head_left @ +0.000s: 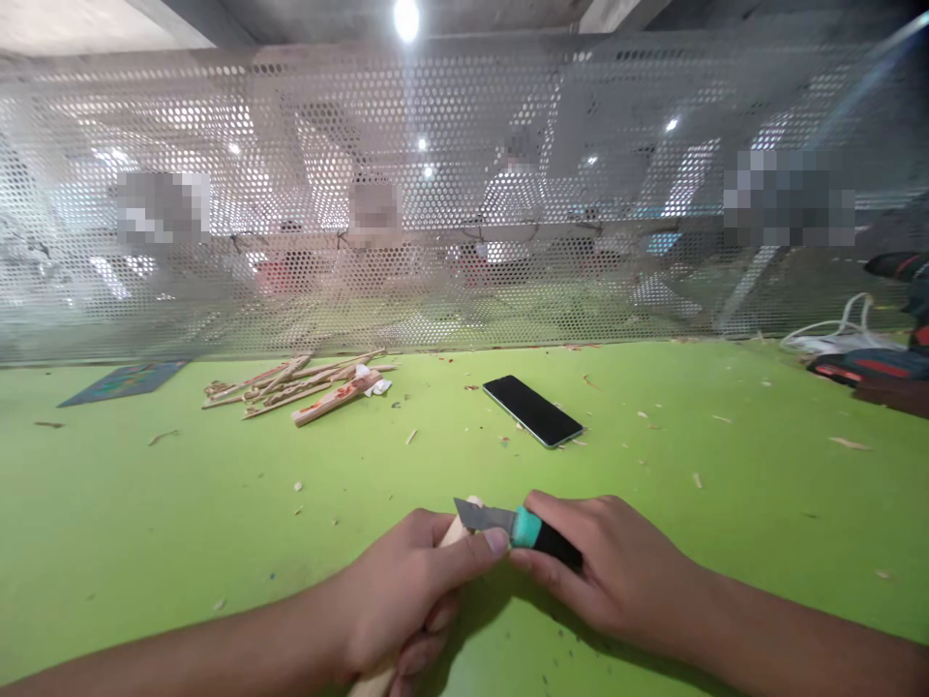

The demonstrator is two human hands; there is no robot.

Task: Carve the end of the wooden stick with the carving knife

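My left hand point(406, 590) is wrapped round a pale wooden stick point(455, 531), whose upper end shows above the fingers and whose lower end sticks out below the palm. In my right hand point(602, 561) is a carving knife point(527, 528) with a black and teal handle. Its grey angled blade points left and lies across the top of the stick. The left thumb touches the blade's lower edge or rests just beside it; I cannot tell which.
A black phone point(533, 410) lies on the green table point(181, 513) beyond my hands. Carved sticks point(338, 397) are piled at the back left, near a dark mat point(122, 381). A power tool point(871, 366) and white cable point(834, 334) sit back right. Behind stands a perforated screen point(435, 290).
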